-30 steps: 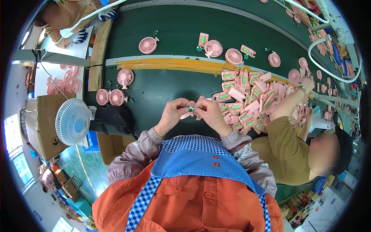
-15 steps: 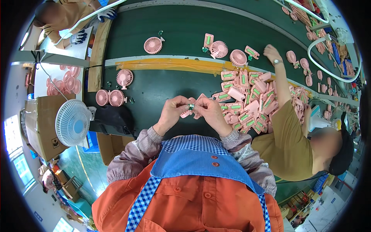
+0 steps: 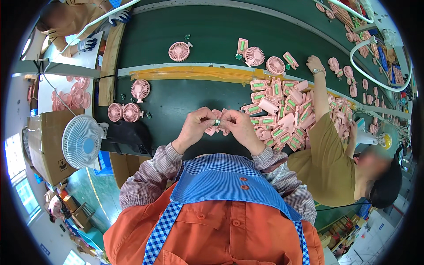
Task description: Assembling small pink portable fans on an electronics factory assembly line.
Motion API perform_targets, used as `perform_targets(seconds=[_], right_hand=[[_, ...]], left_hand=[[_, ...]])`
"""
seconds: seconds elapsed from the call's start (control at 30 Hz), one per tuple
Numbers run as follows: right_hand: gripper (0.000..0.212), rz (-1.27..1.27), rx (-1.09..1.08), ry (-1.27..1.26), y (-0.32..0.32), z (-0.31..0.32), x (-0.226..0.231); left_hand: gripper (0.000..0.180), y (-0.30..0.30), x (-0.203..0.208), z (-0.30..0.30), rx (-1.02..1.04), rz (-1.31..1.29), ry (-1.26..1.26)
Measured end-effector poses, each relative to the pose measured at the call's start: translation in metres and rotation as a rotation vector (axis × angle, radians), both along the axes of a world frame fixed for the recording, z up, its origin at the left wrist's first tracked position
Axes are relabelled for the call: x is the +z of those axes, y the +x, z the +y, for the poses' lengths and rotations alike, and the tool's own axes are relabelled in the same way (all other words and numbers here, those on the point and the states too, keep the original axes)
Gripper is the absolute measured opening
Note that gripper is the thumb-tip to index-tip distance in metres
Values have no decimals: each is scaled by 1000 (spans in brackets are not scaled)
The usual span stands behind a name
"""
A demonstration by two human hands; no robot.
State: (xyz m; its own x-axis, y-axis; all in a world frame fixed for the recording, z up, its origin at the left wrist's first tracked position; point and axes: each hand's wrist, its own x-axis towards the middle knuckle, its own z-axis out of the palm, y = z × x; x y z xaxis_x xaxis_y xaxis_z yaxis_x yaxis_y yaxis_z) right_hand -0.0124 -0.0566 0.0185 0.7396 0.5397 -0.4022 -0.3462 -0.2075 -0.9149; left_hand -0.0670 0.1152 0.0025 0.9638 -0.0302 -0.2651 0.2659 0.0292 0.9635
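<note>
Close in front of my apron, both hands work on one pink mini-fan assembly (image 3: 213, 131). At its middle a small green circuit board (image 3: 217, 123) shows between my fingertips. My left hand (image 3: 193, 129) is closed, thumb and fingers pinching at the board's left side. From the other side my right hand (image 3: 242, 128) pinches the assembly, closed as well. My fingers cover much of the pink part, so its exact shape is hidden. Just right of my right hand lies a heap of pink handle casings (image 3: 267, 105), many with green strips in them.
Pink fan heads (image 3: 140, 89) lie on the left of the green work surface (image 3: 176, 97). Beyond a yellow-taped ledge (image 3: 185, 73), more fan parts (image 3: 179, 51) sit on a belt. A co-worker's arm (image 3: 321, 92) reaches across at right. A white fan (image 3: 82, 141) stands left.
The pink piece between my hands has tilted, and its upper tip shows less. Fan parts on the far belt have shifted slightly right. The co-worker's hand has moved a little right and down.
</note>
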Motion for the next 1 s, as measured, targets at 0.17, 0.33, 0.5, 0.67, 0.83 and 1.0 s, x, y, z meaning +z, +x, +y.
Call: perform_targets(seconds=[0.17,0.33,0.5,0.67,0.83,1.0], right_hand=[[5,63,71,34,5,-4,7],[10,-20,115,-81,5,-5,11],[10,-146,97,-89,2,-2,12],[6,-240,150,-182,-6,-5,-13],[3,-78,-25,-51,-9,4,-27],[12,-366,-340,-238,9,-36,-87]], left_hand=[[7,6,18,-3,-64,96,-131],[7,5,12,-7,-83,48,16],[8,0,6,-13,-57,20,65],[6,-6,-12,-11,-83,77,28],[4,3,-23,2,-43,172,-100],[3,24,-32,32,134,112,19]])
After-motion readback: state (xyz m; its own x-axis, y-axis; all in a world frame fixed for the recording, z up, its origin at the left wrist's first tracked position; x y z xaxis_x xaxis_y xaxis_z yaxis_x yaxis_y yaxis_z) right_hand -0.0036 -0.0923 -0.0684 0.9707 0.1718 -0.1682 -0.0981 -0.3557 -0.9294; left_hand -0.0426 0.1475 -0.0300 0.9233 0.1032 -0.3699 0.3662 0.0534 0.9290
